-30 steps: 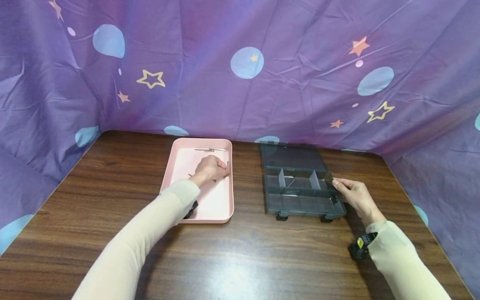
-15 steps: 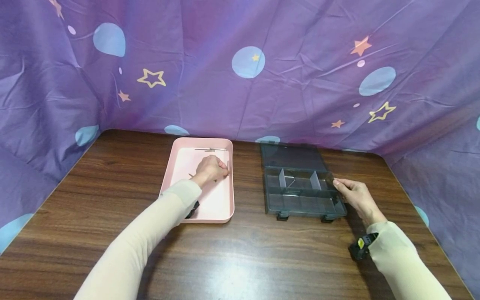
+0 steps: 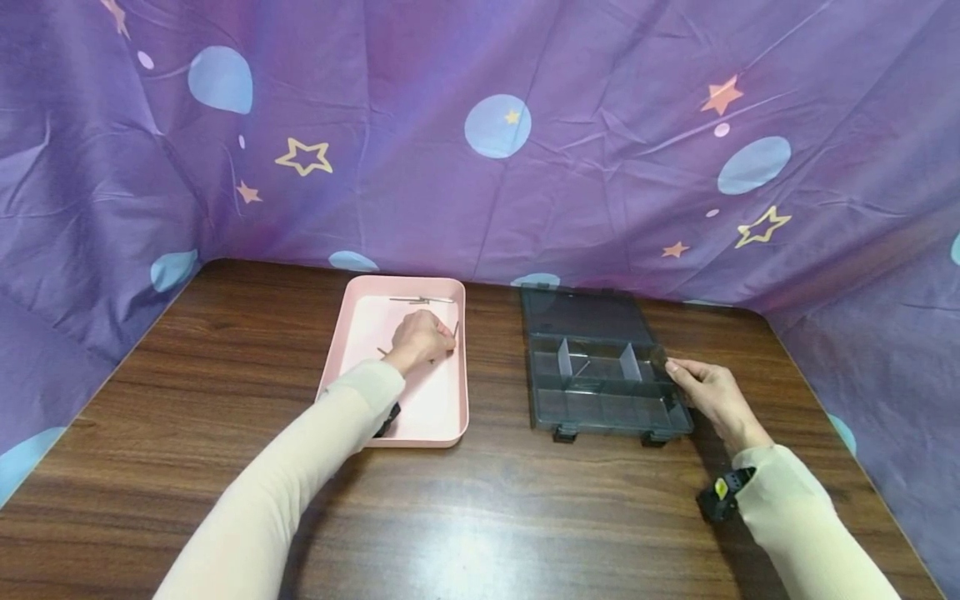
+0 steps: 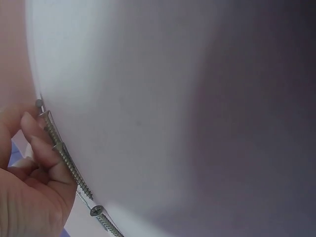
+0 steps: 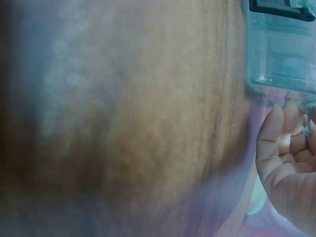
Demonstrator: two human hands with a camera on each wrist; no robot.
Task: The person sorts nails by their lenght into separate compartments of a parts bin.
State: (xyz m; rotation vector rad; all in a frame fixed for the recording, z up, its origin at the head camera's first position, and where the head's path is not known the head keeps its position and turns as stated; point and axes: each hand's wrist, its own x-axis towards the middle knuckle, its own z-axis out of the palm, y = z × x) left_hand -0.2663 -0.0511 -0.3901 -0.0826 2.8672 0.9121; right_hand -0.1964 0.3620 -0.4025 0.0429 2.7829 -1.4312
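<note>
A dark wooden table carries two things — a pink tray and a grey compartment box.

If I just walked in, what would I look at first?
Probably the purple cloth with stars and blue dots hanging behind the wooden table. Next, the pink tray, where the left hand pinches a long screw, and the open clear box that the right hand holds by its side.

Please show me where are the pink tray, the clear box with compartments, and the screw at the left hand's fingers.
pink tray (image 3: 438, 408): head view, bare floor near the front rim.
clear box (image 3: 600, 410): head view, front compartment.
screw (image 4: 66, 160): left wrist view, threaded shaft beside the fingertips.
</note>
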